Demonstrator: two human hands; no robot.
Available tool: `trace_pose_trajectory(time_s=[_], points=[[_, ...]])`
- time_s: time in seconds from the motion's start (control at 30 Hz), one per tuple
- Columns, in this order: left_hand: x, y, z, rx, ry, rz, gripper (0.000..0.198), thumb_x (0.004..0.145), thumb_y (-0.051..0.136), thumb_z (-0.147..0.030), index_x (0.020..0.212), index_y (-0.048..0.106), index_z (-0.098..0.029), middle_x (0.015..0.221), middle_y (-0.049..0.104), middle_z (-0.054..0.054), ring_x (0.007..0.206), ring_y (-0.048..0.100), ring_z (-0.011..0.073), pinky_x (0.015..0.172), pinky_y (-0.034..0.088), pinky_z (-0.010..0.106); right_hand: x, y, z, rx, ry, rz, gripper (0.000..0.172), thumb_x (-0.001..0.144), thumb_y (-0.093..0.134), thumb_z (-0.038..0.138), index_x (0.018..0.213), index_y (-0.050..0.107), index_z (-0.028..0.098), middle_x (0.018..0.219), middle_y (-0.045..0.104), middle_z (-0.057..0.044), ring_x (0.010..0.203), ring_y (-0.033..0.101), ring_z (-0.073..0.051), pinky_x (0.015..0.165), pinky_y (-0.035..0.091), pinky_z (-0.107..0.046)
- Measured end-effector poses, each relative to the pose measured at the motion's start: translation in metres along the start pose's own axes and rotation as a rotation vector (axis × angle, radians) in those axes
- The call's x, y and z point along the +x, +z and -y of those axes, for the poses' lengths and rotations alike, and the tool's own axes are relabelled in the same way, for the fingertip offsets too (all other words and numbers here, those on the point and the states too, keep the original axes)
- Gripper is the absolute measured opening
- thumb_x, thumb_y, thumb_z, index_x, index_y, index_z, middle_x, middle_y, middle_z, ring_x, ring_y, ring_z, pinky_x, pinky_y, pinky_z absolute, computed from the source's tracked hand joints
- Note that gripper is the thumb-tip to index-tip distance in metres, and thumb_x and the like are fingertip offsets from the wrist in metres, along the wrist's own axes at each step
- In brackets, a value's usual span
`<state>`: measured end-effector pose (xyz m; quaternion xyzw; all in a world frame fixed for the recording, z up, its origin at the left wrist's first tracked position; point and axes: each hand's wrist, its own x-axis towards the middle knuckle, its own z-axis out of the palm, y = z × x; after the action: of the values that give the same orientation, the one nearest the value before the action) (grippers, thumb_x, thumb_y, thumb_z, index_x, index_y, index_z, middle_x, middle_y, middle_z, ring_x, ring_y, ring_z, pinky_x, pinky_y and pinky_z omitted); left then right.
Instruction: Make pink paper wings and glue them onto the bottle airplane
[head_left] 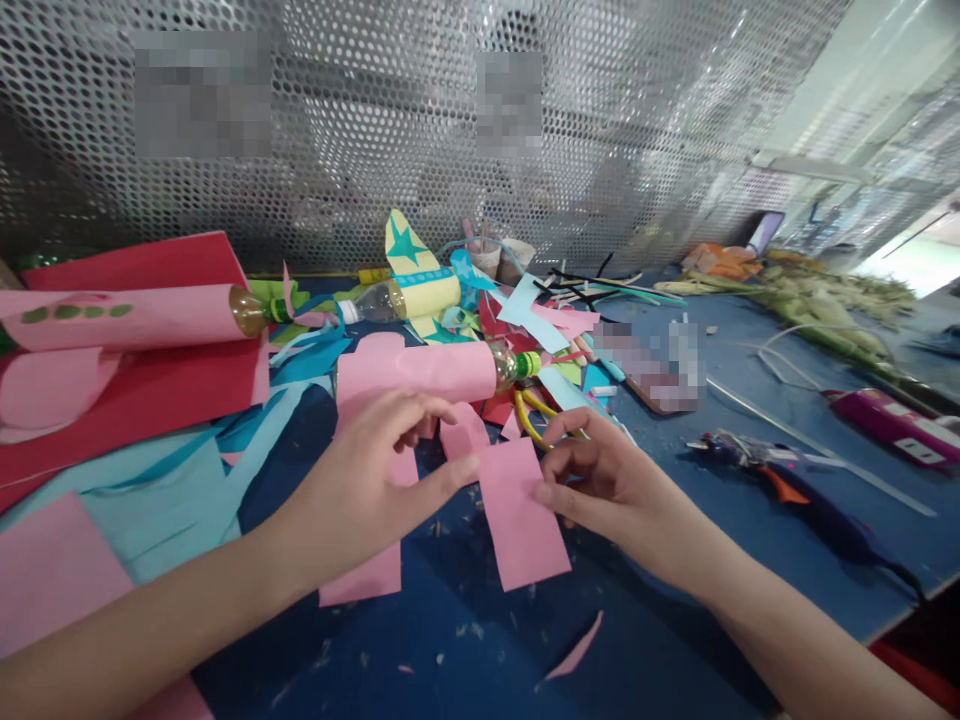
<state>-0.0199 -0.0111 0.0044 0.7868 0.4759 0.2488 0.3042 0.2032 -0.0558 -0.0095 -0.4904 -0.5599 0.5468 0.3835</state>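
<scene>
My left hand pinches the left edge of a pink paper rectangle with thumb and curled fingers. My right hand pinches the same paper's right edge, fingers curled. The paper lies tilted over the blue table. Just behind my hands lies a plastic bottle wrapped in pink paper, its green cap pointing right. Yellow-handled scissors lie behind my right hand. Another pink paper piece lies under my left wrist.
A second pink-wrapped bottle rests on red paper at the left. Teal paper strips, a yellow bottle craft with a star fin, a glue gun and paper scraps lie around. A perforated metal wall stands behind.
</scene>
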Motion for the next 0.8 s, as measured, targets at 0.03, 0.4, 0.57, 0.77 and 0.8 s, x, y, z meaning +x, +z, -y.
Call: trace_pose_trajectory(time_s=[0.03,0.4,0.57,0.77,0.8], points=[[-0.001,0.002,-0.001,-0.122,-0.063,0.036,0.038,0.077,0.062,-0.048,0.104,0.059,-0.022,0.096,0.063,0.004,0.088,0.06,0.0224,0.075,0.049,0.035,-0.001,0.002,0.001,0.026,-0.012,0.006,0.031,0.079,0.069,0.033,0.093,0.043,0.025,0.07,0.054,0.006,0.062,0.052,-0.009,0.056,0.044,-0.019],[-0.009,0.025,0.0,-0.674,-0.432,0.284,0.024,0.069,0.072,-0.036,0.079,0.061,-0.017,0.061,0.06,-0.006,0.054,0.065,0.0136,0.056,0.05,0.024,0.016,-0.028,-0.007,-0.886,-0.176,-0.341,0.012,0.087,0.053,0.029,0.086,0.061,0.02,0.088,0.066,-0.007,0.08,0.065,-0.022,0.072,0.049,-0.033],[-0.009,0.027,-0.001,-0.783,-0.492,0.25,0.034,0.067,0.074,-0.035,0.092,0.059,-0.016,0.054,0.056,-0.009,0.046,0.063,0.0127,0.05,0.051,0.024,0.021,-0.045,-0.022,-1.283,-0.223,-0.328,0.03,0.091,0.049,0.034,0.108,0.064,0.014,0.115,0.063,-0.015,0.109,0.056,-0.03,0.095,0.043,-0.043],[-0.01,0.03,0.001,-0.765,-0.512,0.218,0.05,0.069,0.075,-0.028,0.112,0.054,-0.014,0.056,0.054,-0.011,0.049,0.066,0.0133,0.054,0.052,0.023,0.032,-0.04,-0.012,-1.503,-0.096,-0.265,0.04,0.091,0.048,0.046,0.108,0.067,0.014,0.111,0.061,-0.019,0.106,0.055,-0.035,0.091,0.044,-0.048],[-0.01,0.03,0.0,-0.765,-0.519,0.221,0.05,0.069,0.074,-0.027,0.113,0.053,-0.013,0.056,0.054,-0.011,0.049,0.066,0.0135,0.054,0.052,0.023,0.036,-0.038,-0.009,-1.521,-0.075,-0.251,0.037,0.09,0.051,0.045,0.105,0.067,0.015,0.108,0.062,-0.018,0.104,0.056,-0.034,0.09,0.044,-0.047]])
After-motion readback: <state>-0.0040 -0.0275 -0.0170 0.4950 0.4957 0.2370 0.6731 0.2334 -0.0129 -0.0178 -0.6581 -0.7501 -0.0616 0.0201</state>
